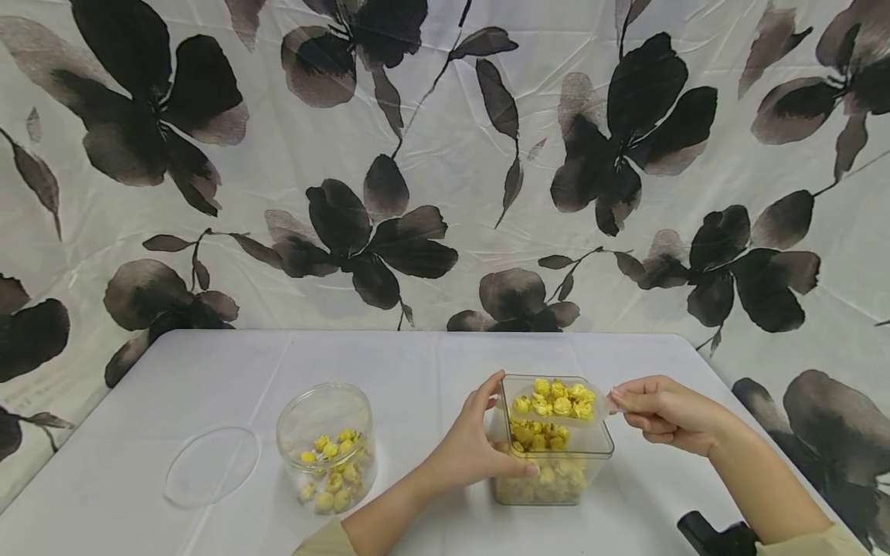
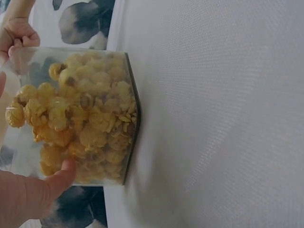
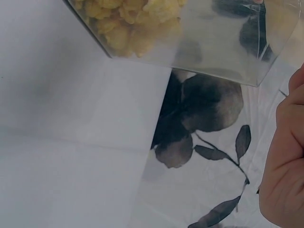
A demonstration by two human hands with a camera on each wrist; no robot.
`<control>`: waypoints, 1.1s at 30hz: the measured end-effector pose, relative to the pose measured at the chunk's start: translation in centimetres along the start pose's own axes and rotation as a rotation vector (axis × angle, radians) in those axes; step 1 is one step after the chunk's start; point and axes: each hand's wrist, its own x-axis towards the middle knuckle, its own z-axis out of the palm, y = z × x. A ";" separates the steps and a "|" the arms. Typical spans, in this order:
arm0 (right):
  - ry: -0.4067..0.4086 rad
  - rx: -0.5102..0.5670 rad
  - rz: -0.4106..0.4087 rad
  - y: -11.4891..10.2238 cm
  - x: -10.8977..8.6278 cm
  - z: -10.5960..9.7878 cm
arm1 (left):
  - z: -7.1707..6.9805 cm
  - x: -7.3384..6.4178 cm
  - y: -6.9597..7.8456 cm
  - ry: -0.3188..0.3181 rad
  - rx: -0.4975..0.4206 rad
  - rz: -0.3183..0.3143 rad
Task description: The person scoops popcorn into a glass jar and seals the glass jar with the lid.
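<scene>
A clear square container (image 1: 584,467) with yellow popcorn in it stands on the white table. My left hand (image 1: 467,444) grips it from the left, with the thumb across its near side; that thumb also shows against the wall in the left wrist view. At the container's mouth is a translucent scoop (image 1: 602,401), heaped with popcorn (image 1: 556,400). The fingers of my right hand (image 1: 670,413) pinch the scoop's handle at the right. In the right wrist view the right hand (image 3: 287,156) is partly cut off, and the scoop is not clearly visible.
Left of the container stands a round clear jar (image 1: 327,417) with some popcorn inside. A round clear lid (image 1: 212,467) lies farther left on the table (image 1: 403,371). A black object (image 1: 719,534) is at the lower right. Flowered cloth (image 1: 487,232) hangs behind.
</scene>
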 end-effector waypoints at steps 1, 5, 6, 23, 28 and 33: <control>-0.003 0.003 -0.001 0.0 0.0 0.0 | 0.0 0.0 0.0 -0.001 0.000 -0.001; -0.010 0.013 -0.002 -0.1 0.0 0.0 | 0.0 -0.1 0.0 -0.008 -0.032 -0.003; -0.011 0.013 -0.003 -0.1 0.0 0.0 | 0.0 -0.2 0.0 -0.010 -0.041 -0.002; -0.028 0.018 -0.006 -0.7 0.0 0.1 | 0.1 -0.4 -0.1 -0.004 -0.095 0.008; -0.044 0.029 -0.011 -0.8 0.2 0.1 | -0.1 -0.8 -0.1 0.010 -0.113 0.011; -0.043 0.033 -0.020 -0.9 0.2 0.3 | -0.3 -1.1 -0.3 0.034 -0.135 0.026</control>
